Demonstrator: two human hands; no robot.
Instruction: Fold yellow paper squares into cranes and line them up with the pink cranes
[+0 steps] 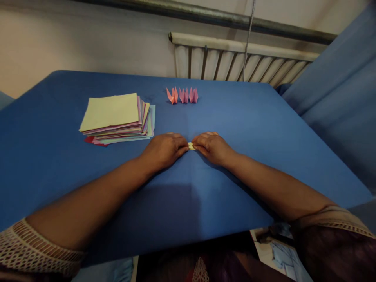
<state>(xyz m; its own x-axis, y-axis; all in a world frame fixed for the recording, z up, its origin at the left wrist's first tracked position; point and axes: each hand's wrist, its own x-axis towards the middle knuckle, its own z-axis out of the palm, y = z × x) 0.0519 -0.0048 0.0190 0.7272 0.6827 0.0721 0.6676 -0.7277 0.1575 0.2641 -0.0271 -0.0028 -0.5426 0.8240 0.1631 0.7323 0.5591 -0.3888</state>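
Observation:
A small piece of folded yellow paper (190,146) lies at the middle of the blue table, mostly covered by my fingers. My left hand (169,149) grips its left end, thumb and fingers pressed together. On the opposite end, my right hand (213,148) pinches the paper in the same way. Only a short strip shows between the two hands. Both hands rest low, at the tabletop.
A thick stack of coloured paper (113,113) with a yellow sheet on top sits at the left. Three folded paper figures, orange (172,96) and pink (188,96), stand in a row near the back. Behind the blue table (249,117) are a radiator (211,62) and a blue curtain (337,86).

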